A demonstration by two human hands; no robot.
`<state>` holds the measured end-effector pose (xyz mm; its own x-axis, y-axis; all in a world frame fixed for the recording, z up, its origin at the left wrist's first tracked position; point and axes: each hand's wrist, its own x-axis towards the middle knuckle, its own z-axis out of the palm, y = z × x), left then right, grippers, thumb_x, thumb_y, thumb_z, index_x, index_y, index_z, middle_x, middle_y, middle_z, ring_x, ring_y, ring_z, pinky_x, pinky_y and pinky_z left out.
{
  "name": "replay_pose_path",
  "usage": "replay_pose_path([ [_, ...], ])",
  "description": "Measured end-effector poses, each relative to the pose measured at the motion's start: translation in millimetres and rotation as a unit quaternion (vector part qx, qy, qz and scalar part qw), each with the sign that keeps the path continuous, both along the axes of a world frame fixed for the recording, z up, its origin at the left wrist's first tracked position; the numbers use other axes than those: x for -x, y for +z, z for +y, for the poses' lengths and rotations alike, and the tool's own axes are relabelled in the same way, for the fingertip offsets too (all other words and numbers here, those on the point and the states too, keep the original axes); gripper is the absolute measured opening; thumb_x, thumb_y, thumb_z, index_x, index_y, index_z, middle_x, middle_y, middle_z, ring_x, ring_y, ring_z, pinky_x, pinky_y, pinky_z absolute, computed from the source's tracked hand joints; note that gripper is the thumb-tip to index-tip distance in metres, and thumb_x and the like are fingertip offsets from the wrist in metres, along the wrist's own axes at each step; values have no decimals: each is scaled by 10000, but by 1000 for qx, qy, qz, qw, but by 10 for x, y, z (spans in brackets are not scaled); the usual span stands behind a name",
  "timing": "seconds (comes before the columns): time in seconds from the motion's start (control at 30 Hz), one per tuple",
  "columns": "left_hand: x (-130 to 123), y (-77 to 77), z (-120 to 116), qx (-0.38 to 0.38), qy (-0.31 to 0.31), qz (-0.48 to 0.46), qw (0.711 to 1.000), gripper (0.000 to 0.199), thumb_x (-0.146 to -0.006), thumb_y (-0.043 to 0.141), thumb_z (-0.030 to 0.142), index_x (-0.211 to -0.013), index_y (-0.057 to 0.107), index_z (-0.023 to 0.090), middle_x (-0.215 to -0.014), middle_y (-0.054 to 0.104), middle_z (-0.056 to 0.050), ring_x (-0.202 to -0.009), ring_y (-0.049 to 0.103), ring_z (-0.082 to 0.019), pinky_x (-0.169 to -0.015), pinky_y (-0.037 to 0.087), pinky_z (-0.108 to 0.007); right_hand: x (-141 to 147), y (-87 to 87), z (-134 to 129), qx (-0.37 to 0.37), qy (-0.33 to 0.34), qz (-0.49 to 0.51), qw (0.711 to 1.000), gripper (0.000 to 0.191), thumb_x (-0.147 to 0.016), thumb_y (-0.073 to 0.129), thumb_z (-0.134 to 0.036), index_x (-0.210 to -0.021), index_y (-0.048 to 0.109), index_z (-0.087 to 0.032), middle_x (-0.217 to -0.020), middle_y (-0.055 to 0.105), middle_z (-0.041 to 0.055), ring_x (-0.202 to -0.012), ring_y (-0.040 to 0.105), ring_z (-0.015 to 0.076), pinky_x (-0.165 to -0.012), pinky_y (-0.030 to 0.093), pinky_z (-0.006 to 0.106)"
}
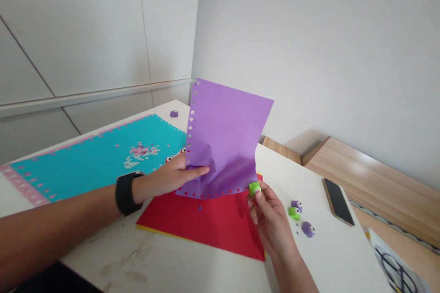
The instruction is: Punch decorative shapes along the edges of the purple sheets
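My left hand (178, 174) grips a purple sheet of paper (230, 128) near its lower left corner, thumb on the front face, the other fingers behind. Small punched shapes run along the sheet's left and bottom edges. In my right hand (271, 213) a small green craft punch (255, 188) is pinched between thumb and fingers, at the sheet's lower right corner. Below the purple sheet lies red paper (209, 229), with a yellow edge (165, 234) showing beneath it. A tiny purple cutout (200, 208) shows against the red.
On the left lies blue paper (103, 155) over pink paper (24, 183), with a heap of cutouts (140, 153). A purple punch (174, 113) stands at the back. Right of my hand sit another green punch (294, 213), purple punches (308, 229) and a phone (338, 201).
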<state>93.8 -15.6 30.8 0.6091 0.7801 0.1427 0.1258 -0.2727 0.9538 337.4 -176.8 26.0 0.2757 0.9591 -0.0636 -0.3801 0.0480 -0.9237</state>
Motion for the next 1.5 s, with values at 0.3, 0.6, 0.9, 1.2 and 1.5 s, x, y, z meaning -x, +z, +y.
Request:
replay_pose_path([
  [0.3, 5, -37, 11, 13, -5, -3, 1000, 362, -893, 716, 471, -1147, 709, 213, -1171, 767, -52, -1046, 714, -272, -936, 570, -363, -11, 4, -23, 1, 10, -5, 1000, 308, -906, 757, -352, -1172, 703, -207, -746, 640, 12, -483, 384, 50, -429, 258, 170],
  [0.6, 9, -39, 29, 3, -17, -4, 1000, 351, -884, 725, 457, -1143, 720, 219, -1157, 772, -49, -1033, 720, -268, -939, 574, -380, -14, -18, -14, -2, 2, -9, 1000, 297, -891, 771, -356, -1146, 721, -213, -766, 624, 15, -543, 397, 78, -453, 275, 186],
  [0.9, 6, -39, 20, 4, -26, 1, 1000, 327, -880, 720, 469, -1074, 739, 207, -1071, 787, -44, -949, 730, -251, -883, 587, -359, 9, -23, -20, -9, 14, 3, 1000, 300, -890, 776, -328, -1168, 715, -232, -863, 600, 7, -576, 380, 64, -480, 307, 178],
  [1.2, 11, -33, 20, 6, -36, -5, 999, 297, -891, 717, 440, -1086, 737, 216, -1077, 787, -39, -935, 733, -239, -868, 592, -348, -19, -44, -8, -6, -1, -15, 1000, 297, -896, 768, -350, -1164, 728, -230, -850, 619, 15, -551, 391, 55, -459, 293, 175],
  [1.5, 27, -47, 23, -10, -38, 33, 999, 319, -912, 684, 477, -1077, 732, 209, -1065, 784, -40, -921, 727, -231, -857, 584, -335, -11, -28, 1, -4, -19, -8, 1000, 282, -882, 783, -347, -1130, 752, -216, -854, 626, 27, -582, 391, 74, -466, 283, 188],
])
